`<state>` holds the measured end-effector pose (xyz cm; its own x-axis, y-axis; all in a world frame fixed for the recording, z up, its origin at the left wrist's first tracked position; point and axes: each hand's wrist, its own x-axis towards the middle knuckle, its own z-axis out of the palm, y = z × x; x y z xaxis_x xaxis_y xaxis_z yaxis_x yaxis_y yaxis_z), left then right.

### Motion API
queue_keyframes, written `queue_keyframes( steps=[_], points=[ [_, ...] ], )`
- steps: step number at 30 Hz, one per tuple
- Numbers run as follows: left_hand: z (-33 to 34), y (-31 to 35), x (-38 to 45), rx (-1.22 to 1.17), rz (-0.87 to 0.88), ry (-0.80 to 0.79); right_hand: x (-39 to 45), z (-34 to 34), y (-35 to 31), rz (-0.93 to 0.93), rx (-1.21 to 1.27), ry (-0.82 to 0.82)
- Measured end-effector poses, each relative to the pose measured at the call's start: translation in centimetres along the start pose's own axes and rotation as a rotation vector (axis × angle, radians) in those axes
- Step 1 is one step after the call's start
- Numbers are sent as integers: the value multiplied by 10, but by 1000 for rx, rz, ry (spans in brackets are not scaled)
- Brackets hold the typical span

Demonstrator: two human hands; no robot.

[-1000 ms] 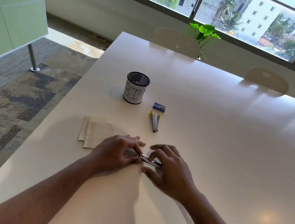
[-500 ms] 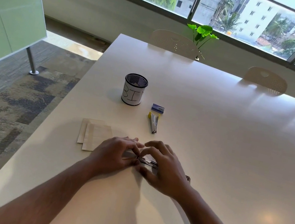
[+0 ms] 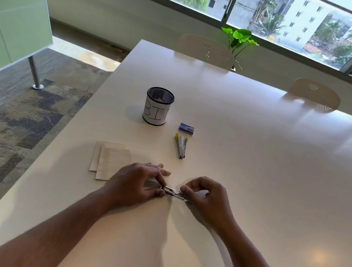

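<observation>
While you hold the small metal piece (image 3: pixel 174 193) low over the white table (image 3: pixel 257 171), its long axis runs left to right across your view, with the right end dipping slightly toward you. Your left hand (image 3: pixel 138 181) pinches the left end between thumb and curled fingertips. Your right hand (image 3: pixel 208 200) pinches the right end the same way, fingers curled in over it. Whether the piece touches the tabletop cannot be told. It is thin and shiny, and no marking on it can be read.

Just left of your left hand, overlapping beige paper sheets (image 3: pixel 111 162) lie flat on the table. Beyond your hands a stapler (image 3: pixel 181 146) lies with its long axis running near to far, its yellow end away from you. Just past it sits a small blue box (image 3: pixel 186 128), its print too small to read. To the left of the box stands a black mesh cup (image 3: pixel 157 109) wrapped in white paper, hand-lettered "BI", with a further letter cut off by the curve.
</observation>
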<state>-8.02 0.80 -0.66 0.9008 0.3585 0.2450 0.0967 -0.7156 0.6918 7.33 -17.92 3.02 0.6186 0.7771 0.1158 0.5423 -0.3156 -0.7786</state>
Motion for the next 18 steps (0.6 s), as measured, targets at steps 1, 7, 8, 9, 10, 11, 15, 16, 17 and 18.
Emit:
queue_keyframes(
  steps=[1,7,8,9,10,11,15,16,17,18],
  points=[
    [0,0,0,1,-2,0,4,1,-2,19,-16,-31],
    [-1,3,-1,9,6,-5,17,9,-5,73,-135,-153],
    [-1,3,-1,14,5,-6,19,8,-6,91,-120,-169],
    [-1,3,-1,19,5,-7,20,7,-6,106,-104,-184],
    [-2,3,-1,22,4,-8,21,7,-7,117,-90,-197],
    [-2,3,-1,21,3,-11,21,6,-8,123,-78,-206],
    [-1,1,-2,9,-6,-5,19,3,-10,101,-44,-208],
    [0,1,-2,5,-7,-3,18,0,-9,80,-52,-197],
    [-1,1,-2,2,-6,-4,16,-3,-6,51,-65,-179],
    [-1,0,-1,1,-3,-8,13,-7,-2,15,-77,-151]
  ],
)
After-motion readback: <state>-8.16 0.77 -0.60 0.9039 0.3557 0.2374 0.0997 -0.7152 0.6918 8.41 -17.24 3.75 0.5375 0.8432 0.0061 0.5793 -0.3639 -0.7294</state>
